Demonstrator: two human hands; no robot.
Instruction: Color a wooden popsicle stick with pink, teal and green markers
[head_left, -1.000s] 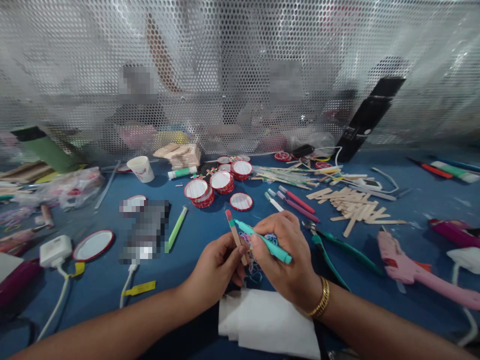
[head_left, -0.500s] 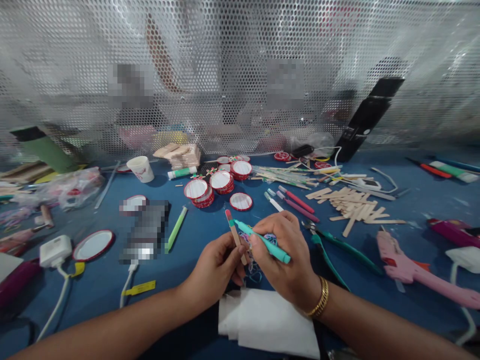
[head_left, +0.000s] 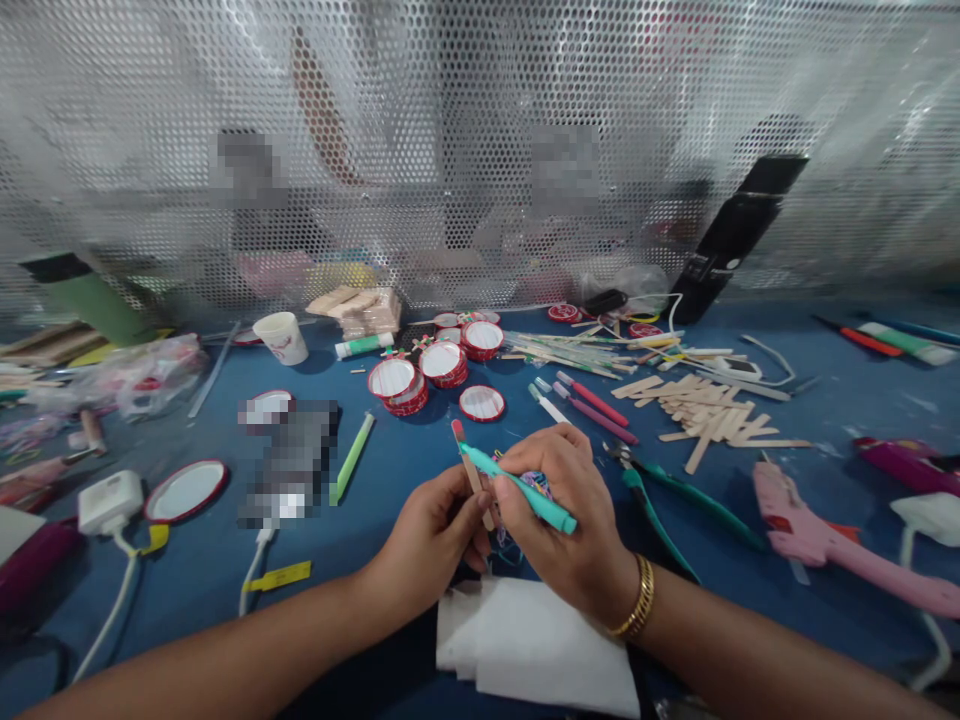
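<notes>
My left hand (head_left: pixel 435 525) pinches a wooden craft stick (head_left: pixel 475 482) tilted upright, its top end coloured red with green just under it. In my right hand (head_left: pixel 566 500) is a turquoise marker (head_left: pixel 521 482), held like a pen, its tip against the coloured part of the stick. A tangle of coloured threads (head_left: pixel 536 485) lies on the table behind my fingers, partly hidden. Below my hands rests a folded white cloth or paper (head_left: pixel 540 640). Uncapped pens, among them a white one (head_left: pixel 551 407), lie just beyond my right hand.
Red-rimmed lids (head_left: pixel 442 362) stand stacked in the middle. To the right are loose craft sticks (head_left: pixel 712 415), green-handled pliers (head_left: pixel 675 490) and a pink glue gun (head_left: pixel 817 530). On the left lie a phone (head_left: pixel 300 450), a green marker (head_left: pixel 352 458) and a charger (head_left: pixel 111 502). A paper cup (head_left: pixel 281 338) stands behind.
My right hand has shifted slightly left, bringing the marker tip across the stick's coloured end. My left hand and the stick stay about where they were.
</notes>
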